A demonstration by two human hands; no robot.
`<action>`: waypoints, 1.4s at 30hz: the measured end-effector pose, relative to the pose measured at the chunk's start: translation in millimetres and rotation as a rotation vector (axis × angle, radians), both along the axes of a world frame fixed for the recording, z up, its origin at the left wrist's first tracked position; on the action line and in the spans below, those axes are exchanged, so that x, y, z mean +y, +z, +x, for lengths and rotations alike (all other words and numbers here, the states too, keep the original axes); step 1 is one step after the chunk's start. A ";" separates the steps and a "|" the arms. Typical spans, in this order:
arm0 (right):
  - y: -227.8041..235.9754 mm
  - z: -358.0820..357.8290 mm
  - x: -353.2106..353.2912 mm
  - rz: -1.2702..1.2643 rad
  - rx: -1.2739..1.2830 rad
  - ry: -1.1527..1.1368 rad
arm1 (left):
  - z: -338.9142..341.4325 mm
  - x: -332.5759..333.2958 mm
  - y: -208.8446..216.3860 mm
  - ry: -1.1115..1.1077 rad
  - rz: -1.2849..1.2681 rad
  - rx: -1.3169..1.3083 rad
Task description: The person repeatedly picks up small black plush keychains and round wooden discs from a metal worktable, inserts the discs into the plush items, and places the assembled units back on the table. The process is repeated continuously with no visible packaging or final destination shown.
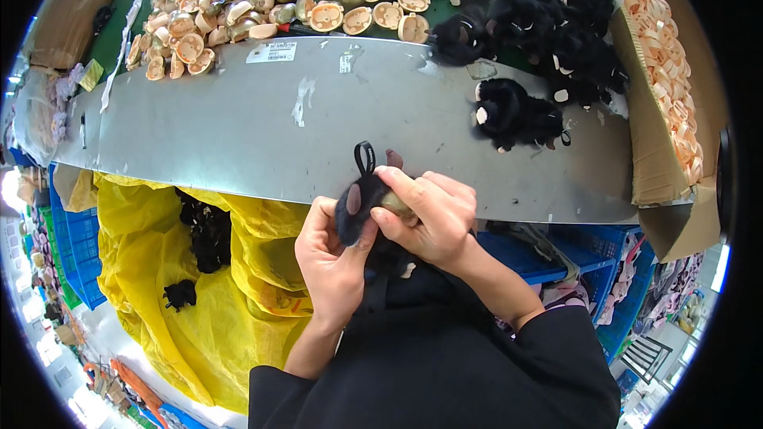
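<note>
Near the table's front edge I hold a small black plush toy (347, 228) with brownish ears and a black loop (365, 157) on top. My left hand (332, 272) is closed on the near left side of its head, thumb and fingers pinching the fabric. My right hand (437, 218) is closed round a shiny gold-green rounded plastic piece (398, 208), pressed against the toy's head. The thumb and fingers partly cover that piece, so how it sits in the plush cannot be seen. The toy's lower body hangs against my black clothing, mostly hidden.
Gold-green and peach plastic shells (326, 16) are heaped at the back of the grey table (214, 127). Black plush toys (520, 16) pile up back right, one plush toy (517, 115) nearer. A carton (660, 167) holds peach parts. Yellow sacking (151, 270) hangs below left.
</note>
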State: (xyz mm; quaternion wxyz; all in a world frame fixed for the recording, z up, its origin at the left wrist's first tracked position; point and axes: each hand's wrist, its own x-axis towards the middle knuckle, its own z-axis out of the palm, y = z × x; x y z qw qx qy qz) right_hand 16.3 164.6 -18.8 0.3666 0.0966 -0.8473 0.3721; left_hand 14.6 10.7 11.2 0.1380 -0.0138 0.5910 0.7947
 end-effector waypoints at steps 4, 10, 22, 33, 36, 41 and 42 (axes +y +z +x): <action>-2.6 5.9 -1.0 -0.031 -0.075 -0.002 | -8.1 1.6 5.1 -0.121 0.030 -0.135; 19.1 22.0 17.4 -0.578 -0.380 0.309 | -9.6 -0.9 19.8 -0.221 0.040 -0.079; 9.2 45.6 34.5 -1.515 -0.985 0.794 | -11.3 0.7 26.2 -0.367 0.141 -0.050; 62.4 45.1 26.4 -0.536 -0.424 0.512 | -14.1 4.0 21.8 -0.358 0.052 0.287; 64.1 46.8 10.5 -0.481 -0.225 0.418 | -11.7 7.2 17.3 -0.347 0.260 0.252; 57.5 52.9 -6.4 -0.408 -0.141 0.375 | -4.1 -4.7 14.0 -0.313 0.317 0.248; 58.8 52.9 -9.3 -0.418 -0.131 0.337 | -4.9 -8.5 15.1 -0.345 0.273 0.241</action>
